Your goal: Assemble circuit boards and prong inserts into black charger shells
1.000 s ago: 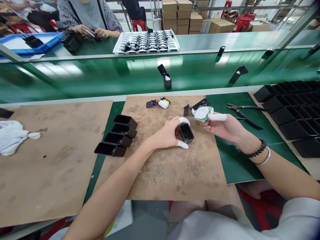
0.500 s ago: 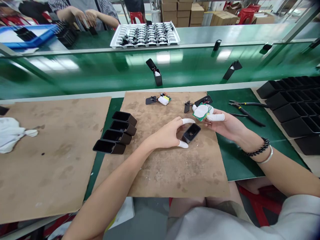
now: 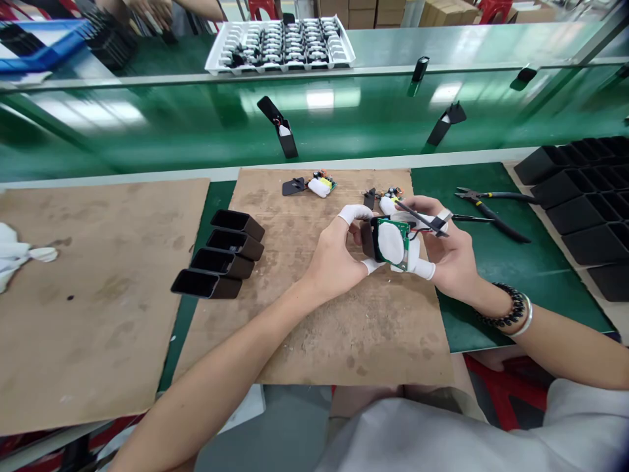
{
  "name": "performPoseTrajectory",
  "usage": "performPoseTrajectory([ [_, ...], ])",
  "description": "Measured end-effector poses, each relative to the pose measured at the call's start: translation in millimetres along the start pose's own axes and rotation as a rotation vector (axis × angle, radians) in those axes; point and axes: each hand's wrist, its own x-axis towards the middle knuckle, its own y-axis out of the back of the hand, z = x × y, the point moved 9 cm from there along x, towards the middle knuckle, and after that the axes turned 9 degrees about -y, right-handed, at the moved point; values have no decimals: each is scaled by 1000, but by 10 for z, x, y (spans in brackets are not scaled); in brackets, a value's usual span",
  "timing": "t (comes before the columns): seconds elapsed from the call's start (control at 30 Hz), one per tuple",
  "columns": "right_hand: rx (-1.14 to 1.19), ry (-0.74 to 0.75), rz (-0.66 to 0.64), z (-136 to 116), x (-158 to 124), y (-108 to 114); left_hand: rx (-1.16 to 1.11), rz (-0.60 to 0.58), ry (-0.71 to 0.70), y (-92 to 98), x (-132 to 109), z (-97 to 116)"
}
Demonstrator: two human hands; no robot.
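Note:
My left hand [image 3: 339, 252], with white finger cots on thumb and forefinger, is closed around a small black plastic case [image 3: 367, 239]. My right hand [image 3: 447, 252], also in finger cots, grips a green circuit board [image 3: 403, 241] with a round white pad on its face. The board's left edge is at the open mouth of the case; how far inside it sits is hidden. A black end cap [image 3: 422, 217] hangs from the board by thin wires. Just behind my hands another board with a white pad [image 3: 388, 204] lies on the cardboard mat [image 3: 314, 341].
Several empty black cases [image 3: 223, 262] stand in a row at left. Another board with its cap [image 3: 319, 185] lies behind. Pliers [image 3: 496, 213] rest at right beside stacked black cases [image 3: 580, 196]. Across the green belt [image 3: 196, 131] stand a white tray [image 3: 280, 44] and a co-worker's hands [image 3: 152, 10].
My left hand has lifted the case off the mat and turned its mouth toward the right. My right hand has brought the board down to that mouth.

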Motion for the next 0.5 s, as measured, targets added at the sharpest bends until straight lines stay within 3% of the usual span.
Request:
performPoseTrajectory([
  [0.23, 8, 58, -24, -82, -14, 3, 79, 1, -68, 6, 0, 74],
  [0.5, 4, -42, -14, 28, -23, 13, 68, 1, -76, 2, 2, 70],
])
